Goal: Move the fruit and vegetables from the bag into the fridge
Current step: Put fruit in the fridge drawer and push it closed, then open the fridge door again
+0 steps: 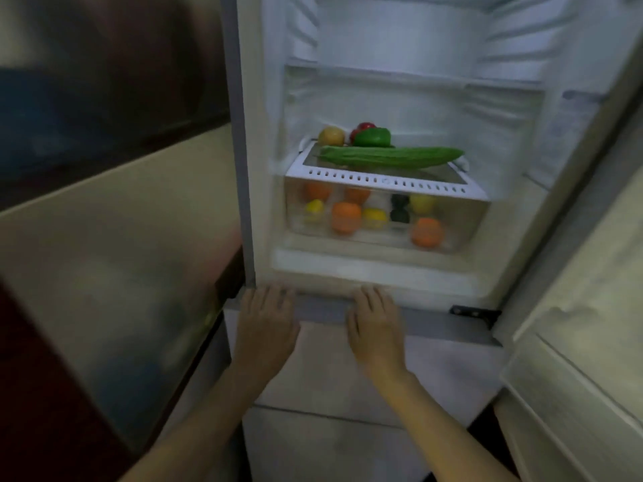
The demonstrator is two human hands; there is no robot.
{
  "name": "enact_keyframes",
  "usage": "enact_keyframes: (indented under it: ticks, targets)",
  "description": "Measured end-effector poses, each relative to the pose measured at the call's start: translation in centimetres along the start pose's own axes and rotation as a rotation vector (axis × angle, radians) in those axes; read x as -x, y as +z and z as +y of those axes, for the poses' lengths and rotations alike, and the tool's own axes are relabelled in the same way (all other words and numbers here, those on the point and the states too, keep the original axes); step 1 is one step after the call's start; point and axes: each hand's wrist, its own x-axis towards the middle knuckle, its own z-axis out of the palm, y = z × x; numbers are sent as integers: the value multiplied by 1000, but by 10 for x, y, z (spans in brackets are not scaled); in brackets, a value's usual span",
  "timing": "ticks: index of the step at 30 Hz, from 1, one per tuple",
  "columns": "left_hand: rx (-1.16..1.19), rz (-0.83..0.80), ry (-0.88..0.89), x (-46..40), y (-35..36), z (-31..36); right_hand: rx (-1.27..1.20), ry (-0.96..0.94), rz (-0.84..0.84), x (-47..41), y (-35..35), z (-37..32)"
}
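The fridge stands open in front of me. A long green cucumber lies across the white shelf over the clear crisper drawer. Behind it sit a green pepper, a red fruit and a yellowish fruit. Inside the drawer are several oranges, lemons and a dark item. My left hand and my right hand rest flat, fingers apart, on the grey ledge below the compartment. Both hold nothing. The bag is out of view.
The open fridge door swings out on the right, its inner shelf near my right arm. A lower fridge door is closed beneath my hands. A beige wall or cabinet stands to the left.
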Motion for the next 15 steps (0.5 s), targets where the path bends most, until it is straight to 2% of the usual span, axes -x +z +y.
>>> enact_keyframes:
  ticks: [8, 15]
  targets:
    - [82, -156, -34, 136, -30, -16, 49, 168, -278, 132, -49, -47]
    - [55, -273, 47, 217, -74, 2, 107, 220, -301, 218, -116, -71]
